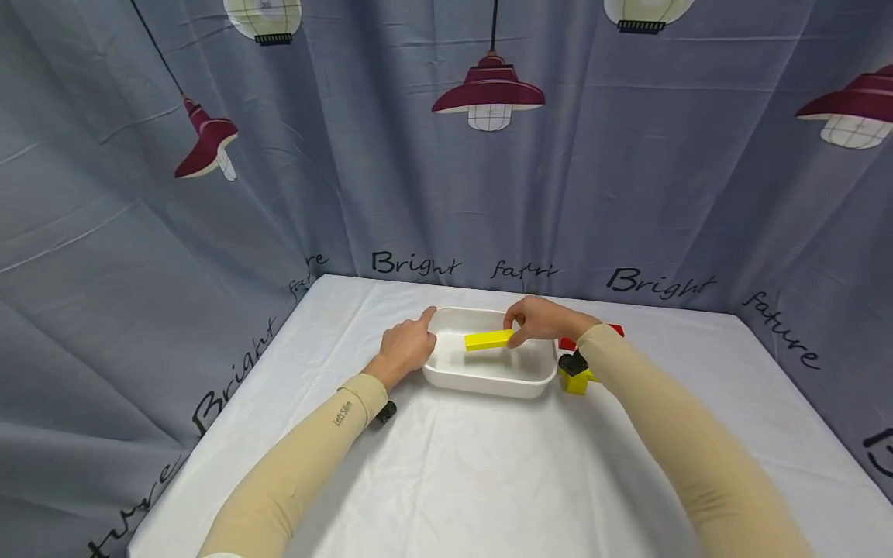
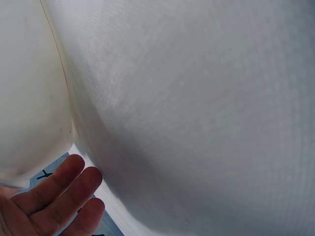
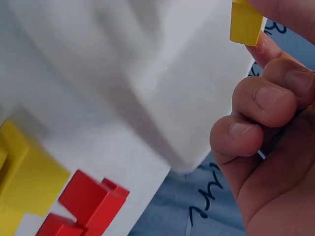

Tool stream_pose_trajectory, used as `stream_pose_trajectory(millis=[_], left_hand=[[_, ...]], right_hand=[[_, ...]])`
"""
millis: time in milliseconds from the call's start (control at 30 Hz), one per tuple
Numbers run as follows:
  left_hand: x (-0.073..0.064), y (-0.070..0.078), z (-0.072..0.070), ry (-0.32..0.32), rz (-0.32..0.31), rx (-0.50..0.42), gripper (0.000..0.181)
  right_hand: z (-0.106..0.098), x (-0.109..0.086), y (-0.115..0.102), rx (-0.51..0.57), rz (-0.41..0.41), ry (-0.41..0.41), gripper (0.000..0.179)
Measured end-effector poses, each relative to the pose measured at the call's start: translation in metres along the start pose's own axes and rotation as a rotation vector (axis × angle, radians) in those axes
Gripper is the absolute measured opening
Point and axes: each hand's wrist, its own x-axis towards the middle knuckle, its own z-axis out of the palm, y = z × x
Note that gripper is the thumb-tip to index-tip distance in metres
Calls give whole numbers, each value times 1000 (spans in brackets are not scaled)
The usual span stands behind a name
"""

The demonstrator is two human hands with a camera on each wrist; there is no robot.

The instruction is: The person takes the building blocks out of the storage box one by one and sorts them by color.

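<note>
A long yellow block [image 1: 486, 340] is held over the inside of a white rectangular tray [image 1: 481, 383]. My right hand [image 1: 543, 319] pinches its right end between thumb and fingers, and the other fingers curl toward the palm in the right wrist view. At the tray's left side, my left hand [image 1: 406, 345] holds the rim, its index finger stretched along the edge toward the far corner. Three of its fingers [image 2: 69, 199] extend outside the wall in the left wrist view; the thumb is mostly hidden.
Right of the tray lie yellow blocks [image 3: 37, 169] and red blocks [image 3: 91, 196], partly covered by the right forearm in the head view. A white cloth [image 1: 481, 473] covers the table. Grey printed curtains [image 1: 391, 170] hang around its back and sides.
</note>
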Motion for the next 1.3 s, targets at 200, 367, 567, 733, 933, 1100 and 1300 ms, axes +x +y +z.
stream_pose_trajectory(millis=[200,367,567,733,933,1100,1300], left_hand=[[-1,-1,0,12,11,-11,57],[-1,0,-1,22,16,-23,57],[0,0,0,19,17,-27,57],[0,-1,1,8,7,-29,58],[-1,-2,0,6,1,-20,57],[-1,-2,-1,6,9,-24,58],[-1,-2,-1,-2,12,-32,58]], right_hand=[[-5,-17,6,0,13,20,29],[-9,-31,12,18,25,31,30],[-15,-46,24,29,45,48,34],[-17,-59,31,24,50,84,33],[-17,-77,41,21,73,101,30],[-16,-90,50,30,96,113,26],[-15,-106,58,44,128,129,27]])
